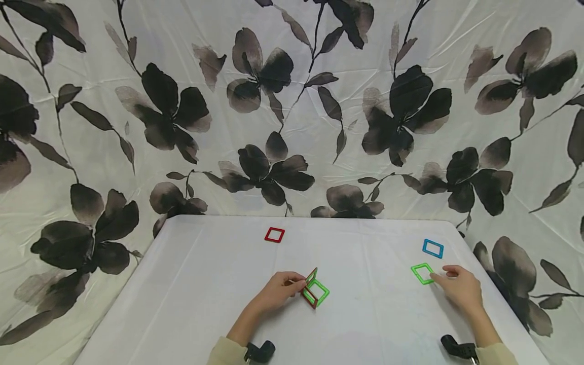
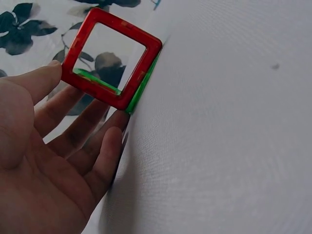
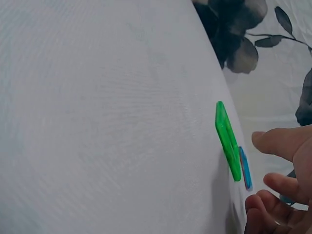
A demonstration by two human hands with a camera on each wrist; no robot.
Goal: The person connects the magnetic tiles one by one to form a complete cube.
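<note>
My left hand (image 1: 276,291) pinches a small cluster of square magnetic tile frames at the middle of the table. In it, a green tile (image 1: 325,292) lies flat, while a red tile (image 1: 315,303) and another green one stand up along its sides. Seen from the left wrist, the thumb touches a corner of the red tile, with the other fingers behind and below. To the right, my right hand (image 1: 462,290) has loosely bent fingers, their tips right by the edge of a loose green tile (image 1: 417,276). A blue tile (image 1: 431,254) lies just beyond that one.
A loose red tile (image 1: 272,241) lies near the far edge of the white table (image 1: 205,263). Floral cloth (image 1: 337,167) hangs behind the table and at both sides. Dark wrist mounts (image 1: 261,352) sit below both hands.
</note>
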